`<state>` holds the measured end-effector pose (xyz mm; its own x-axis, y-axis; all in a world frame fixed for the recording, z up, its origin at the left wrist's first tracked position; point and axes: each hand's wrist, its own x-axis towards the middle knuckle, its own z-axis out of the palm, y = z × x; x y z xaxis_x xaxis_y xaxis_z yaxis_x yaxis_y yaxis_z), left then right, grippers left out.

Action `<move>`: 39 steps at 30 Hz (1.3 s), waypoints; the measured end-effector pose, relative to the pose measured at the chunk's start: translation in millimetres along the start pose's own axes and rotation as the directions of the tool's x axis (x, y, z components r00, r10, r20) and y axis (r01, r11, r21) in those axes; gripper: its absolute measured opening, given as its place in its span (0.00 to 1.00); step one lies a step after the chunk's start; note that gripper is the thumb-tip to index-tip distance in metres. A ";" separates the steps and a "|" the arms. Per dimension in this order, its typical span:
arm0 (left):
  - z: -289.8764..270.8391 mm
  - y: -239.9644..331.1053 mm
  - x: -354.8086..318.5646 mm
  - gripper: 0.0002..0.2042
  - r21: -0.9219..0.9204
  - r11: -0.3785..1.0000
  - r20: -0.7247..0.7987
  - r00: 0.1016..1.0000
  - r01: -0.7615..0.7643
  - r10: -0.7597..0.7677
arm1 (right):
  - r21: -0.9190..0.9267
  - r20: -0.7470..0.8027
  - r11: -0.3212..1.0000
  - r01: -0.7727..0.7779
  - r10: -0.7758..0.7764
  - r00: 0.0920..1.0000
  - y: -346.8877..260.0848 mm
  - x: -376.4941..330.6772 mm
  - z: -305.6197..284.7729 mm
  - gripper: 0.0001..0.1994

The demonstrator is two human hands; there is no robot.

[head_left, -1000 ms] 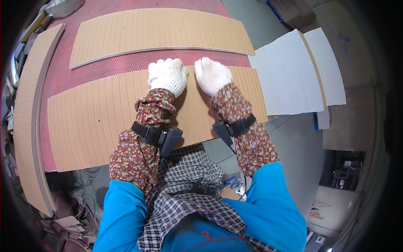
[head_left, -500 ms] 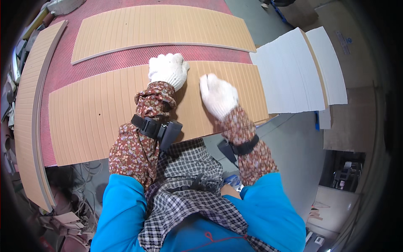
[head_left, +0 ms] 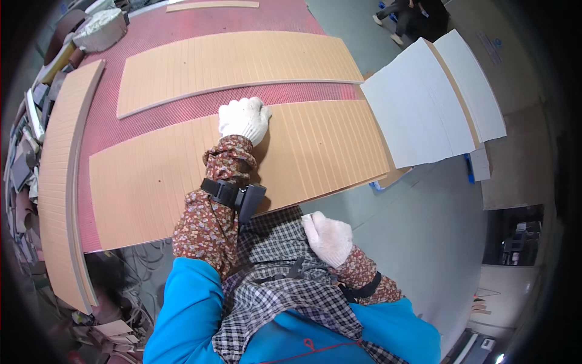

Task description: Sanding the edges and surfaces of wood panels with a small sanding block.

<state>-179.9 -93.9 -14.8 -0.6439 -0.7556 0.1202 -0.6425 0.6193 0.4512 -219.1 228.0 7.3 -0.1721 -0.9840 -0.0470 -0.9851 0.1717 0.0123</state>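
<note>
Though it's grooved, the tan panel (head_left: 309, 161) lies flat.

Near panel (head_left: 327, 151) lies on table (head_left: 282, 17), far panel (head_left: 242, 57) behind it, strip (head_left: 212, 5) farther back. Side panel (head_left: 63, 182) lies left, sheet stack (head_left: 418, 109) right. Left hand (head_left: 244, 120) is over near panel's far edge; right hand (head_left: 328, 238) is before its near edge.

Grooved tan panel (head_left: 321, 151), flat
</note>
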 end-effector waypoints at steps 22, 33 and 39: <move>-96.7 6.8 -204.4 0.16 -0.737 0.627 0.256 0.963 0.252 -0.086 | 0.922 -0.268 0.321 0.218 0.121 0.956 -53.0 81.0 -24.1 0.09; -89.0 7.9 -233.8 0.14 -0.799 0.452 0.359 0.918 0.395 -0.169 | 0.961 -0.202 0.204 0.184 0.074 0.977 -56.3 67.3 -3.7 0.10; -84.2 7.1 -239.7 0.11 -0.841 0.363 0.369 0.916 0.401 -0.155 | 0.983 -0.161 0.107 0.152 0.086 0.983 -53.5 60.9 -4.8 0.11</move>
<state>4.8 73.7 34.0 -0.6436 -0.7098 -0.2864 -0.1419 -0.2570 0.9559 -176.9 158.7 8.6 -0.2533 -0.9604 0.1158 -0.1351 -0.0834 -0.9873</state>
